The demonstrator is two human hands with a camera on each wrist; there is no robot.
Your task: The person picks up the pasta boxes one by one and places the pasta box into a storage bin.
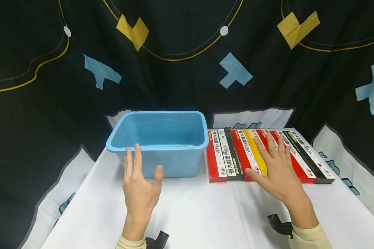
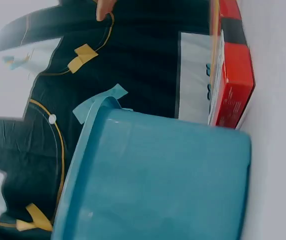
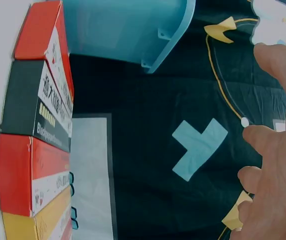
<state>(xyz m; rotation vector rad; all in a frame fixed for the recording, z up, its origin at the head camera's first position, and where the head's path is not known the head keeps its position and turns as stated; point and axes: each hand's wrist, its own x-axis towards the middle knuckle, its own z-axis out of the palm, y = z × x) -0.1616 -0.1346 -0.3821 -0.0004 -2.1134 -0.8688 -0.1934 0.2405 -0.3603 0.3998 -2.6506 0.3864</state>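
Well, the left hand (image 1: 141, 190) is standing open before the blue tub (image 1: 177, 164), fingers upright, thumb apart — holding nothing. The right hand (image 1: 278, 173) is hovering over the pasta boxes (image 1: 237, 148), fingers spreading wide and equally free. Those boxes are lying in a row just right of the tub, on a white table (image 1: 199, 214); behind, a dark curtain (image 1: 180, 86) is hanging, bearing yellow patches (image 1: 132, 33) and blue patches (image 1: 235, 71).

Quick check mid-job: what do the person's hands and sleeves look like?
The left hand and right hand are bare, with no gloves or rings showing. Both arms wear pale beige sleeves, left and right. A black, angular piece sits at each wrist, left and right. No cables or markings show on them.
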